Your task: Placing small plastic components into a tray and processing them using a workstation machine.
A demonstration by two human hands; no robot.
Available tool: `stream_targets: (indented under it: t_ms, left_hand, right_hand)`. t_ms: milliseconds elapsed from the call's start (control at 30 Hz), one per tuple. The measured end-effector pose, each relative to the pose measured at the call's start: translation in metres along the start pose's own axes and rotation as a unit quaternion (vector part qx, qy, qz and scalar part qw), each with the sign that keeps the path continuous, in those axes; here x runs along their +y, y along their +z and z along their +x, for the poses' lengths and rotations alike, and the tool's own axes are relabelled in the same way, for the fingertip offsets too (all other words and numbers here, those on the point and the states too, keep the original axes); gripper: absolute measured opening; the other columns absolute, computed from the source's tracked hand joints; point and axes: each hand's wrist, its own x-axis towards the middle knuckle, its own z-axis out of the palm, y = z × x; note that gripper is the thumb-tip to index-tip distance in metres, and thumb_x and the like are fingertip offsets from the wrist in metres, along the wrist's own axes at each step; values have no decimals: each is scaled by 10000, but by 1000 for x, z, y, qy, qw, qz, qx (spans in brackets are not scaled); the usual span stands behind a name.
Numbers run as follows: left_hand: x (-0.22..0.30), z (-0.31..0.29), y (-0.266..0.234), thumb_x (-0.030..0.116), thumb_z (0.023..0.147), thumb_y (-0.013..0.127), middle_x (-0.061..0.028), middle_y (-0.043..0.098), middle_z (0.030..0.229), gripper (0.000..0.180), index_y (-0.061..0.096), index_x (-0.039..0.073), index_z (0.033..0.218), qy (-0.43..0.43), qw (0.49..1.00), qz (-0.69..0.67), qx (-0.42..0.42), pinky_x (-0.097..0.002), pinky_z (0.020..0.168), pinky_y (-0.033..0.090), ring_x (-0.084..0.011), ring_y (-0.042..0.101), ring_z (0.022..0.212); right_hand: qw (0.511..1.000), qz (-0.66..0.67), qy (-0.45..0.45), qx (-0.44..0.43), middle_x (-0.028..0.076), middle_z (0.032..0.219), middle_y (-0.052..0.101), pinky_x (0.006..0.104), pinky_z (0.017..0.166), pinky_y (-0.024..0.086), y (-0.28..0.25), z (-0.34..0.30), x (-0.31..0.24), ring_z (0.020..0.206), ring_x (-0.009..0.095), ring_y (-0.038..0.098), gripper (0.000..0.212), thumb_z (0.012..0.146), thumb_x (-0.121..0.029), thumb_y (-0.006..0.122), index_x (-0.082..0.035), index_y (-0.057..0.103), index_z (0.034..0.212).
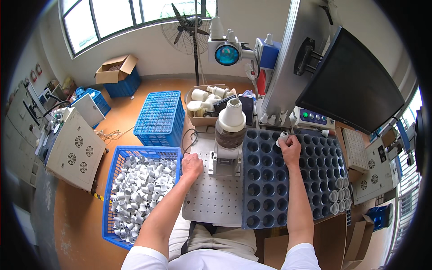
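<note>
My right hand [291, 150] pinches a small white flared part [282, 137] over the far rows of a black tray [253, 189] with round pockets. My left hand [192, 164] is curled closed at the left edge of a perforated metal plate [211, 202]; anything inside its fingers is hidden. Next to that hand stands a blue basket [108, 211] heaped with similar white flared parts [139, 193]. Between my hands, a large white stepped cone [231, 116] sits upright on a metal fixture [225, 162]. Several white round cups [340, 195] fill pockets at the tray's near right corner.
A lens head [227, 55] hangs above the fixture, beside a metal column [281, 67]. A black monitor [353, 81] overhangs the right side, above a control box with buttons [310, 116]. Behind the plate are a carton of white parts [209, 101] and a blue crate [157, 114].
</note>
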Motion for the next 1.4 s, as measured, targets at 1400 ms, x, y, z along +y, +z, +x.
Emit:
stream_targets:
  t_ms: [1400]
  left_hand:
    - [-395, -88, -53, 47, 788, 428, -108, 530, 614, 145, 402, 4, 651, -201, 922, -162, 288, -376, 604, 413, -196, 517, 610]
  right_hand:
    - [942, 307, -120, -62, 123, 968, 678, 293, 714, 474, 60, -28, -195, 809, 145, 582, 289, 858, -200, 715, -12, 520, 759]
